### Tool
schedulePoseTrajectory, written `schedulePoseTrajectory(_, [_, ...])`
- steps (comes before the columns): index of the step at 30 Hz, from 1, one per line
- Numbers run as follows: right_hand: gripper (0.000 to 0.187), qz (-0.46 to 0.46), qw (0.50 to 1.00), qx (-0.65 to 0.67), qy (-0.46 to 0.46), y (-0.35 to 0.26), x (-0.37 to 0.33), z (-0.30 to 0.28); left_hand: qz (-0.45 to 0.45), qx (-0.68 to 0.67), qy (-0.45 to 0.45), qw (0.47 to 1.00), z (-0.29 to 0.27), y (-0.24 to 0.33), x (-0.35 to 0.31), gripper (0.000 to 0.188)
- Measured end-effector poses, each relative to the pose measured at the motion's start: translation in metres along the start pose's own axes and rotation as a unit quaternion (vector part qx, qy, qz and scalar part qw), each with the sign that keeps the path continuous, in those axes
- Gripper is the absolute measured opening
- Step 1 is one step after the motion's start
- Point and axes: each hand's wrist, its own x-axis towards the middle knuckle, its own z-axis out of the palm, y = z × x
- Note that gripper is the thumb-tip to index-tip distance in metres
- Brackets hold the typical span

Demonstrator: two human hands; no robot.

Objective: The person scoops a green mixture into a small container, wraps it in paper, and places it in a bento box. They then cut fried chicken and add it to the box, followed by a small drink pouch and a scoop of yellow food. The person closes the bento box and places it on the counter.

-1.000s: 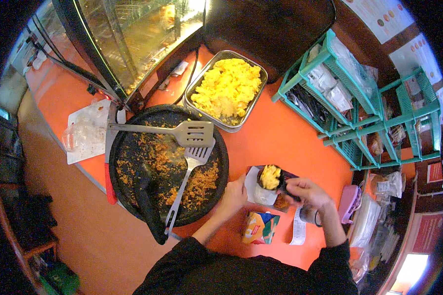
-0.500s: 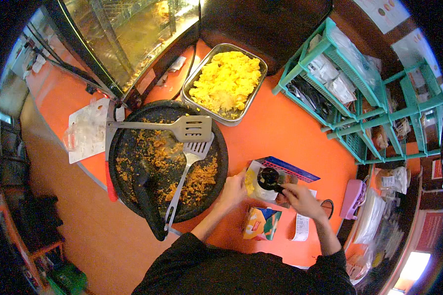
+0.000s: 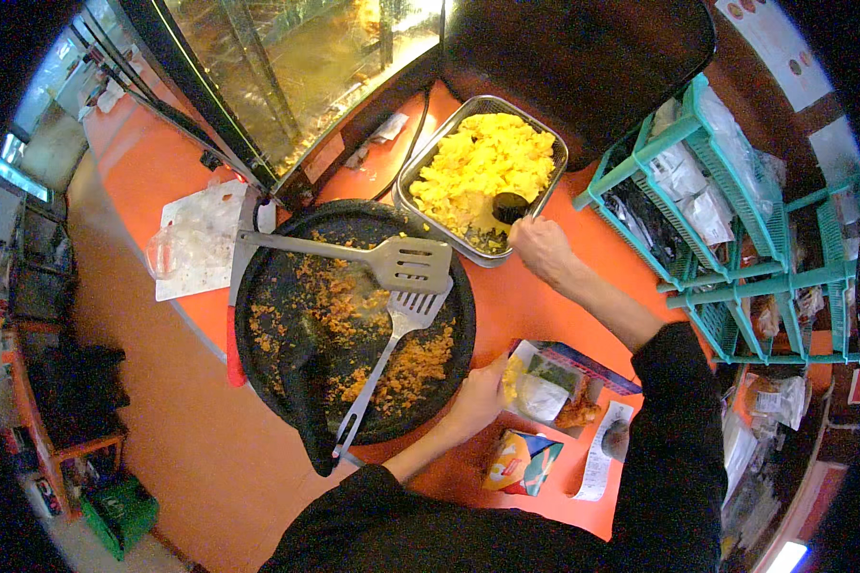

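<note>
My right hand [image 3: 542,250] is closed round the handle of a small black scoop [image 3: 511,206]. The scoop's bowl is in a metal tray [image 3: 561,158] heaped with yellow scrambled egg [image 3: 483,172], at the tray's near right corner. My left hand [image 3: 481,393] grips the left side of an open takeaway food box [image 3: 583,359] nearer to me. Inside the box are yellow bits at the left, a white mound, something dark green and a browned piece that looks fried. Beside the box stands a small colourful carton [image 3: 523,462], with a printed paper slip [image 3: 602,458] to its right.
A large black pan [image 3: 258,334] with orange-brown crumbs and two slotted turners [image 3: 413,265] sits at left. Behind it are a white board [image 3: 201,234] and a lit glass cabinet [image 3: 287,76]. Teal baskets [image 3: 693,191] of packets stand at right.
My right hand has carried the scoop from over the box up and away to the egg tray. My left hand stays on the box. The whole view has shifted slightly.
</note>
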Motion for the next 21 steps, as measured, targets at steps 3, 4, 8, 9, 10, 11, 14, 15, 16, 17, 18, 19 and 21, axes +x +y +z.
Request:
schedulePoseTrajectory(3, [0.009,-0.091,0.990,0.016,-0.108,-0.004,0.008,0.007,-0.004,0.014,-0.008,1.000,0.001,-0.001,-0.001,0.039])
schedulePoseTrajectory(4, [0.009,-0.118,0.989,0.019,-0.085,-0.004,0.008,0.005,-0.006,0.020,-0.006,1.000,0.002,-0.003,0.000,0.039])
schedulePoseTrajectory(8, [0.012,-0.034,0.998,-0.042,0.019,0.002,0.009,-0.001,0.019,-0.039,0.027,0.999,0.005,-0.008,-0.001,0.040])
schedulePoseTrajectory(9, [0.012,-0.041,0.999,-0.023,-0.021,0.002,0.011,0.001,0.019,-0.027,0.029,0.999,0.006,-0.009,-0.001,0.040])
schedulePoseTrajectory(10, [0.013,-0.047,0.998,-0.010,-0.045,0.001,0.013,0.003,0.014,-0.020,0.025,0.999,0.006,-0.009,-0.001,0.040])
schedulePoseTrajectory(11, [0.013,-0.039,0.993,-0.007,-0.109,0.000,0.015,0.005,0.003,-0.013,0.018,1.000,0.006,-0.009,-0.001,0.040])
schedulePoseTrajectory(14, [0.009,-0.054,0.987,0.084,-0.124,-0.005,0.019,0.011,0.013,-0.001,0.021,1.000,0.006,-0.008,-0.001,0.041])
schedulePoseTrajectory(15, [0.006,-0.053,0.985,0.110,-0.119,-0.007,0.021,0.011,0.003,-0.003,0.005,1.000,0.005,-0.008,-0.001,0.041])
schedulePoseTrajectory(16, [0.007,-0.070,0.987,0.116,-0.089,-0.009,0.020,0.011,-0.009,-0.003,-0.009,1.000,0.005,-0.008,-0.001,0.041])
schedulePoseTrajectory(17, [0.007,-0.060,0.983,0.141,-0.099,-0.009,0.021,0.010,-0.023,-0.004,-0.022,0.999,0.005,-0.008,0.000,0.041])
schedulePoseTrajectory(18, [0.007,-0.052,0.979,0.166,-0.108,-0.009,0.020,0.009,-0.016,-0.005,0.002,1.000,0.005,-0.008,0.000,0.039])
schedulePoseTrajectory(19, [0.007,-0.060,0.973,0.201,-0.101,-0.007,0.021,0.009,-0.005,-0.010,0.006,1.000,0.006,-0.009,0.000,0.039])
schedulePoseTrajectory(21, [0.012,-0.031,0.964,0.252,-0.075,-0.001,0.021,0.010,0.006,-0.021,0.003,1.000,0.007,-0.011,0.001,0.040])
